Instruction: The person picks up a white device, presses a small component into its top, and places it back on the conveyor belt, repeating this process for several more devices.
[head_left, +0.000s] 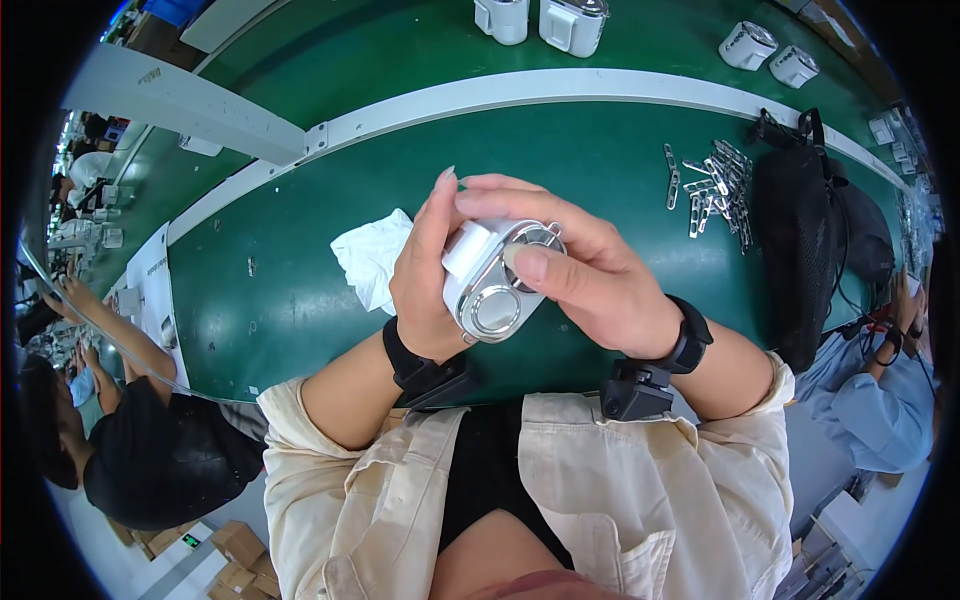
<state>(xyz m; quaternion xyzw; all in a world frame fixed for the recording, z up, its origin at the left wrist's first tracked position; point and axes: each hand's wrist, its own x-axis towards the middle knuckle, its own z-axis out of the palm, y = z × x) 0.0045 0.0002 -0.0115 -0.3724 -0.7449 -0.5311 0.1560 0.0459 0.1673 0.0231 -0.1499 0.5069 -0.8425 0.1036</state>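
Observation:
Both of my hands hold a white and silver handheld device (494, 308) above the green table (270, 330). It has a rounded body, a white raised block on one side and two round silver-rimmed parts on its face. My left hand (420, 290) is closed along its left side. My right hand (605, 275) wraps the far and right side, its thumb pressed on the upper round part and partly covering it. A crumpled white cloth (365, 255) lies just left of my left hand.
Several small metal clips (708, 190) lie in a pile at the right, beside a black mesh bag (795, 250) with cables. A white rail (550, 85) crosses behind, with similar white devices (573, 28) beyond it. A white post (190, 100) stands far left. Other people sit on both sides.

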